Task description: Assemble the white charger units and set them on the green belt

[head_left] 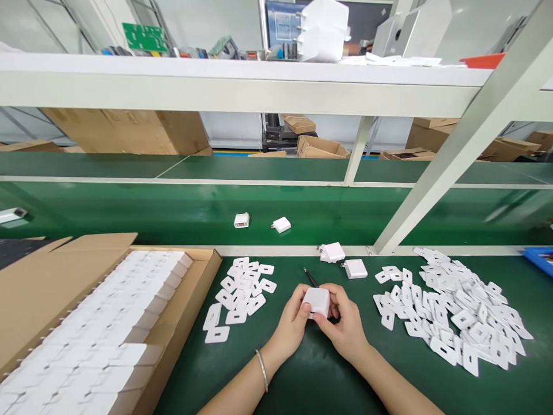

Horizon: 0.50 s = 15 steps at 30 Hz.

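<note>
White plastic, glossy: one boxy charger housing (318, 295), held at centre just over the green surface (311, 374). Fingers of the left hand (292, 324) and right hand (349, 327) both grasp it from opposite sides, thumbs on the near edge. A dark slot shows low on the near face.

Handling, judged: keep the two-sided pinch light and level; thumbs should bear on the rim, off the slot. Dark tweezers (310, 277) jut out behind; their lower end is hidden, so cannot tell whether held or lying.

Edges: left flat plates (242, 291) lie near the left hand, with the carton wall (190, 311) beyond. Right heap of plates (458, 311) stands apart from the right hand. Two-pronged adapters (356, 269) sit beyond, by the metal rail (276, 251). Likely easiest room: toward the body, between the forearms.
</note>
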### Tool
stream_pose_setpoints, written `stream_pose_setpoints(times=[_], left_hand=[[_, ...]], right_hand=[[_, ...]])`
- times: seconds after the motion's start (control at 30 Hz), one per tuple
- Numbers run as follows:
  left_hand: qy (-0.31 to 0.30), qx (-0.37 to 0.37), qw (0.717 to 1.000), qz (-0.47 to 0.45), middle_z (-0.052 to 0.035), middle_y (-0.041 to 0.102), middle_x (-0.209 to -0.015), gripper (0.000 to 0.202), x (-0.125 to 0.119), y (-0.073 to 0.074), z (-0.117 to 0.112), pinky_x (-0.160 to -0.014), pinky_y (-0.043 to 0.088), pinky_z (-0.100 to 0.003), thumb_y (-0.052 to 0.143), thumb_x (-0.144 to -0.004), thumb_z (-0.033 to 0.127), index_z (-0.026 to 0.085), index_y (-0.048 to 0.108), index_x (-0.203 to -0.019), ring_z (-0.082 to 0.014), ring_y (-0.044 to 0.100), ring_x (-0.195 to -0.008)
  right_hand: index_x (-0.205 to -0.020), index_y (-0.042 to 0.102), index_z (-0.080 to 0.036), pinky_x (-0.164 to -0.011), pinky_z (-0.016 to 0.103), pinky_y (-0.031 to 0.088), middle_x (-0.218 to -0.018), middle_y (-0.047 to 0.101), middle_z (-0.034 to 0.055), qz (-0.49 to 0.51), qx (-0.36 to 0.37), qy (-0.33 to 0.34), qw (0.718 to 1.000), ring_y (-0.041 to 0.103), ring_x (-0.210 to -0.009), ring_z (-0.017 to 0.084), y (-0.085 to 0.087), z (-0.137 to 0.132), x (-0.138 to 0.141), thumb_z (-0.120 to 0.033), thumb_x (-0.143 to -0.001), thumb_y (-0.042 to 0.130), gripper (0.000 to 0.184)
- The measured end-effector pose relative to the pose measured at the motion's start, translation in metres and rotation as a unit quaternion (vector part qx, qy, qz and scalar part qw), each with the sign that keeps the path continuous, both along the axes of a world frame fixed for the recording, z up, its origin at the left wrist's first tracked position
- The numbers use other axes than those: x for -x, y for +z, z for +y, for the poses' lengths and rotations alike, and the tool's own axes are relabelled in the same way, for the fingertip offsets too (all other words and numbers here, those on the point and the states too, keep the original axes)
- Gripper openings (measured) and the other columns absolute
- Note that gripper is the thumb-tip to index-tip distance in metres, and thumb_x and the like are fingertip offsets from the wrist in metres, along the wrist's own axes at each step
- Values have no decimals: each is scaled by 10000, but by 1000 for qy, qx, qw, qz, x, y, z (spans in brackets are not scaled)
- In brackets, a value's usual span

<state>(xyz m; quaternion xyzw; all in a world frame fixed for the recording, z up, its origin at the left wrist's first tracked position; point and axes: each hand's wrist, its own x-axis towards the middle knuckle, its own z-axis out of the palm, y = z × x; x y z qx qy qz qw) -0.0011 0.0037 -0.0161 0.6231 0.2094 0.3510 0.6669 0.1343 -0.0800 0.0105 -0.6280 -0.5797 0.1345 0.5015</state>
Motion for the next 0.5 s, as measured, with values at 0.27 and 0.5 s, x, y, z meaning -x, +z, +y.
stream_pose_setpoints(times=[0.27, 0.5], left_hand=[[29, -14, 999, -37, -24, 595, -873, 608, 1, 3, -3, -697, 459, -301, 532, -902, 803, 204, 587, -988, -193, 575, -774], [41, -22, 999, -26, -10, 581, -845, 568, -1, 1, -2, -684, 421, -290, 617, -883, 763, 203, 577, -970, -174, 541, -751]], right_hand=[[-1215, 543, -243, -544, 250, 429, -858, 707, -4, 25, -2, 20, 999, 506, -605, 136, -2, -3, 4, -372, -916, 673, 350], [-1222, 542, -244, -593, 274, 454, -848, 638, -5, 53, 25, 43, 997, 556, -672, 160, -8, -1, 1, -383, -1004, 533, 259]])
